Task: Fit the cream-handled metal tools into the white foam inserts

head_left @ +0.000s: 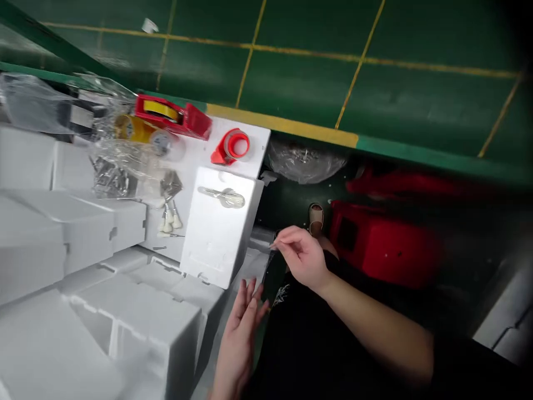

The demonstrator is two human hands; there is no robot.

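Note:
My right hand [302,256] is in front of my lap, with thumb and fingertips pinched together. A thin sliver shows at its fingertips, too small to make out. Lower and to the left, my left hand [241,330] has its fingers stretched out and apart, holding nothing I can see. Both hands are to the right of a white foam box [212,239]. A clear plastic bag of slim pale items [225,197] lies on that box. Just beyond the left fingertips is a translucent plastic sheet or bag [252,264], partly hidden.
Stacked white foam boxes [137,300] fill the left side. On a white surface are a red tape dispenser [195,119], a smaller red tape dispenser [231,146], clear bags [120,161] and several white-tipped brushes [170,219]. A red container [387,244] stands on the right.

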